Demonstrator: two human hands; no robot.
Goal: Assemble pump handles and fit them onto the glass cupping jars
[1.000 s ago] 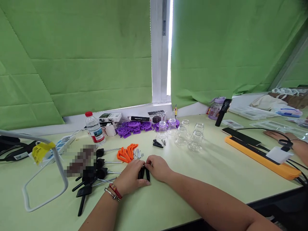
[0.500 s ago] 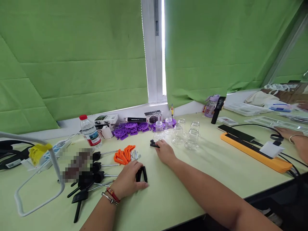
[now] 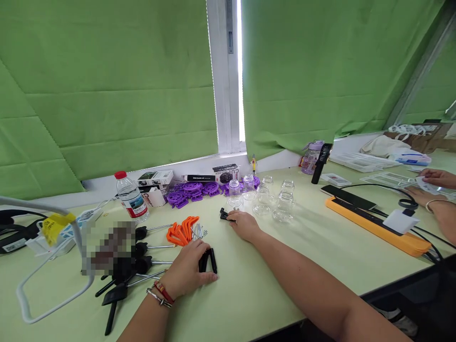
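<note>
The left grip (image 3: 189, 262) curls around black tubes (image 3: 213, 260), which seem light, stiff, perhaps slippery, best taken at mid-length, while the right grip (image 3: 245, 225) touches small black parts (image 3: 223, 215), its hold unclear.

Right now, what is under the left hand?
Black pieces show between the thumb and fingers of the left hand. The palm and fingers hide whatever else may lie beneath.

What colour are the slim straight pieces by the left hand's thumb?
The slim straight pieces are black, clearest in head view.
</note>
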